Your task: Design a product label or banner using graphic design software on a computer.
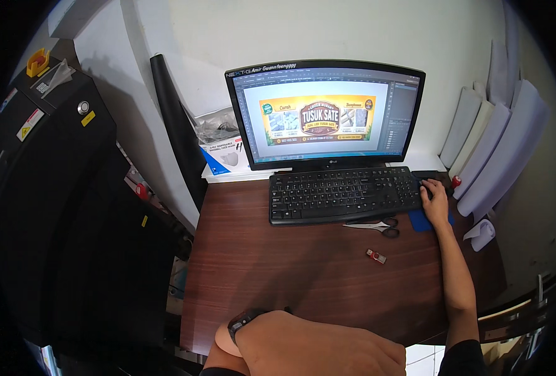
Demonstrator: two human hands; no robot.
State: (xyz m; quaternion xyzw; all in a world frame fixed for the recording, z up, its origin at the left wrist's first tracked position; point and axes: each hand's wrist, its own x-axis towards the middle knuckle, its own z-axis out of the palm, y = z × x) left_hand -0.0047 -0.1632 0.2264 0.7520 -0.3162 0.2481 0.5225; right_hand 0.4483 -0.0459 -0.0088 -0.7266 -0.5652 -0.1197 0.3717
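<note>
My right hand [436, 199] lies curved over a dark computer mouse, mostly hidden beneath it, to the right of the keyboard. A blue mouse pad [419, 220] shows under the wrist. Close to the camera, my left hand [325, 344] reaches across the lower edge with its back up; its fingers are out of sight. A black watch [243, 323] circles that wrist. The black keyboard [340, 194] stands before a monitor [322, 122] displaying a yellow and brown banner design in an editing program. Scissors with black handles [387, 230] lie partly under the keyboard's front edge.
A red and silver USB stick [375, 256] rests on the brown desk [278, 263]. Rolled sheets [503, 144] lean at the right wall, near a small paper roll [481, 235]. A face mask box [225, 153] stands left of the monitor. A large black machine [71, 207] fills the left.
</note>
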